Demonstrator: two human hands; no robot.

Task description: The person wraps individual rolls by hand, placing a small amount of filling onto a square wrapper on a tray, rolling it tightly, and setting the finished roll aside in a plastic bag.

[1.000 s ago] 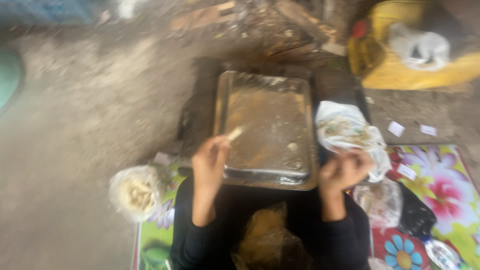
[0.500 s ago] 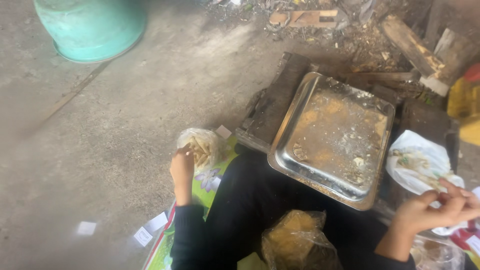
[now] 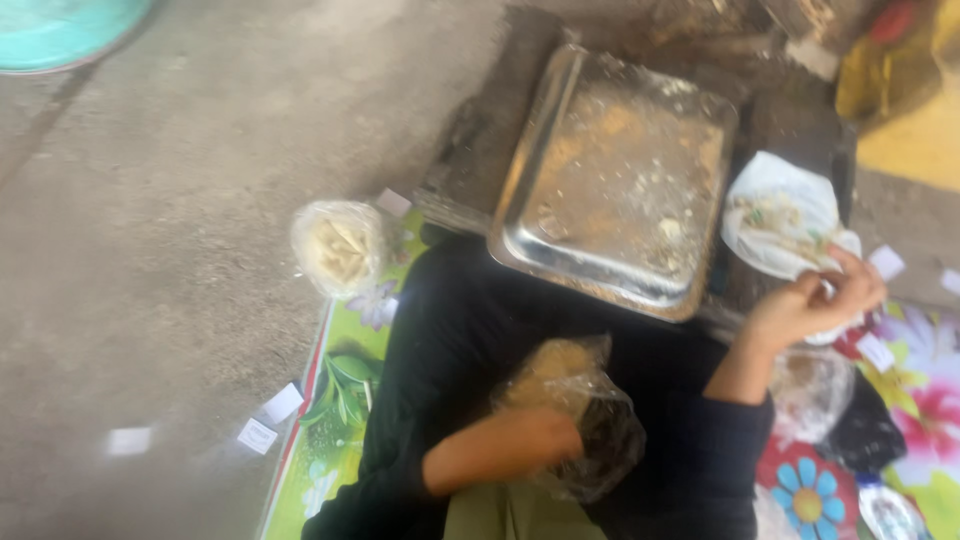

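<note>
On lap: left hand [image 3: 540,438] reaches into clear plastic bag [image 3: 585,400], grip hidden. Right hand [image 3: 815,305], fingers curled, pinches edge of white bag [image 3: 780,215] beside metal tray [image 3: 620,180].

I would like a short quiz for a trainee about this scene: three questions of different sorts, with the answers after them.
1. True or false: the metal tray is stacked full of folded cloth.
2. Multiple choice: the left hand is at a) the teal tub, b) the clear plastic bag in the lap, c) the tray.
3. Short answer: what does the right hand touch?

Key:
1. False; it holds only crumbs and powdery residue.
2. b; the fingers are hidden by the bag, so the grip cannot be judged.
3. The edge of the white wrapper beside the tray, fingers curled at it.
</note>
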